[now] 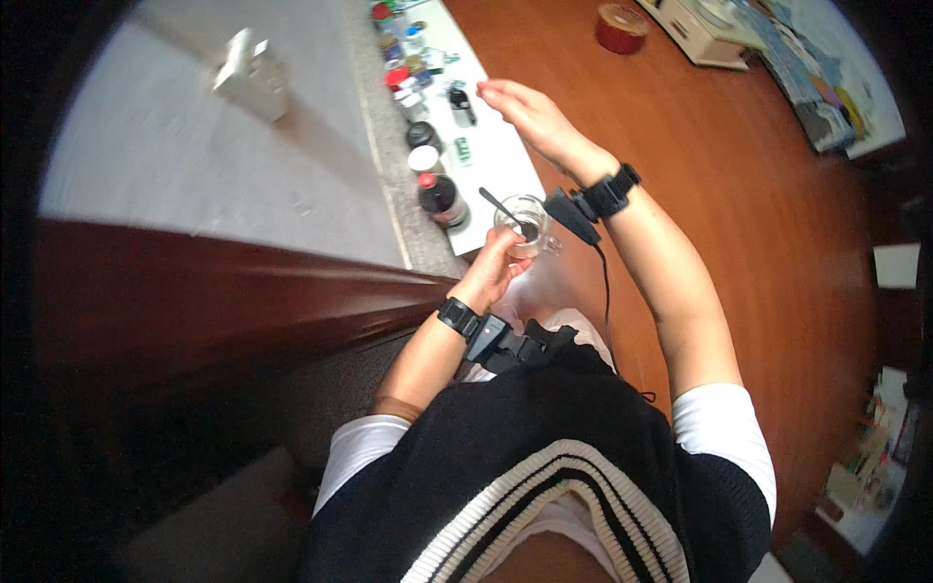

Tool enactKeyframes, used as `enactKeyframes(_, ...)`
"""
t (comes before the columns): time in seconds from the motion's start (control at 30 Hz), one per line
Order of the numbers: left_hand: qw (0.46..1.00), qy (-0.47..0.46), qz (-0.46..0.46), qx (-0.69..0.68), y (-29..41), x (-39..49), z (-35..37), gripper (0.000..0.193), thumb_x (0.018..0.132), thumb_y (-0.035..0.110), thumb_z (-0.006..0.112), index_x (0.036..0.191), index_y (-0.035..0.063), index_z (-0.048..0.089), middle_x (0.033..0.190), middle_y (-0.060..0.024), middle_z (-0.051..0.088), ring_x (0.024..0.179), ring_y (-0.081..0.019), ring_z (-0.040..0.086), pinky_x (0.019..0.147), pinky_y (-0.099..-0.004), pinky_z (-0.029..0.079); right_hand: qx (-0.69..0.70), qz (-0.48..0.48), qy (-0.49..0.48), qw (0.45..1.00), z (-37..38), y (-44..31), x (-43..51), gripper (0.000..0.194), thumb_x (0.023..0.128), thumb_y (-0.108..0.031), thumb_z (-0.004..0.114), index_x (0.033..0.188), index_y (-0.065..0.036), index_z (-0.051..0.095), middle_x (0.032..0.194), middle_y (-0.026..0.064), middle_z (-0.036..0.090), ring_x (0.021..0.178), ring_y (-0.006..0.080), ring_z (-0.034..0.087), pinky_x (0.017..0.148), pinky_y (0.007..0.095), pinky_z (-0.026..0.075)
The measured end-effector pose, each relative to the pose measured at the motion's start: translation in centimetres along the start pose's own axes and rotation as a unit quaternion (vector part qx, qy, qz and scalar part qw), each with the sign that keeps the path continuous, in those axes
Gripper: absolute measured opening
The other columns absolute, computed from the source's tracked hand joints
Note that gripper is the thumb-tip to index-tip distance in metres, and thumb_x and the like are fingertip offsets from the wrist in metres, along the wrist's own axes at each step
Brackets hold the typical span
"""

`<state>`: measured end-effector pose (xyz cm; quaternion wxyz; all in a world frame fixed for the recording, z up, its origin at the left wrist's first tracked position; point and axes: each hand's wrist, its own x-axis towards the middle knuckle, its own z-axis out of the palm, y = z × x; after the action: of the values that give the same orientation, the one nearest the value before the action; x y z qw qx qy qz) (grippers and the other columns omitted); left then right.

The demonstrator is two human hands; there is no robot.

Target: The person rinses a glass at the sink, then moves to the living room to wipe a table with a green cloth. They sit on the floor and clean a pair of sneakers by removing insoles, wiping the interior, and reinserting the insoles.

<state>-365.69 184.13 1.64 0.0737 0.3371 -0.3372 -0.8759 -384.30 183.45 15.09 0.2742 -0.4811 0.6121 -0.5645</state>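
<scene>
My left hand [501, 268] grips a clear glass mug [521, 211] from its near left side, thumb at the rim. The mug's handle points to the right. A dark-handled spoon [497, 202] leans in the mug, its grip sticking out over the far left rim. Dark contents [529, 232] show at the bottom, too small to name. Beyond the mug, my right hand [552, 130] hovers stretched out by the right edge of the white tabletop [499, 157]. Its fingers are extended and I see nothing in it; the palm is partly hidden.
Along the tabletop's left side stand a dark bottle with a red cap [442, 200], a white-lidded jar [424, 159], a black-lidded jar [423, 135] and several smaller bottles. A small dark container [460, 106] lies farther in. A red tape roll [622, 29] rests on the wooden floor [729, 182].
</scene>
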Motion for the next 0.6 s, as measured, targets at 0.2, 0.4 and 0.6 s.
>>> enactKeyframes(0.2,0.998,-0.024,-0.045,0.046,0.9,-0.5,3.5,0.048,0.082,0.021,0.064,0.123,0.0136,0.04,0.112,-0.0058,0.053,0.098,-0.0197,0.056,0.086,-0.0363,0.049,0.014,0.191,0.058,0.98,-6.8,1.2,-10.2,0.037,0.096,-0.03,0.053,0.118,-0.001,0.062,0.117,0.0077,0.063,0.112,0.0147,0.055,0.099,0.0292,0.04)
enactKeyframes(0.4,0.989,-0.101,-0.055,0.088,-4.8,8.5,15.0,0.042,0.083,0.018,0.06,0.121,0.0147,0.043,0.108,-0.0027,0.053,0.091,-0.0145,0.055,0.078,-0.0308,0.05,-0.022,0.145,0.117,0.982,-17.8,8.0,-19.1,0.032,0.093,-0.024,0.059,0.116,-0.002,0.062,0.116,0.0091,0.06,0.107,0.0173,0.056,0.094,0.0308,0.044)
enactKeyframes(0.6,0.97,-0.134,-0.122,0.161,-9.8,12.8,27.0,0.051,0.082,0.019,0.061,0.128,0.0151,0.038,0.113,-0.0039,0.052,0.089,-0.0156,0.055,0.076,-0.0277,0.052,-0.029,0.18,0.233,0.955,-28.7,12.0,-25.8,0.029,0.089,-0.022,0.066,0.109,-0.001,0.065,0.092,0.0049,0.058,0.08,0.012,0.056,0.071,0.0237,0.046)
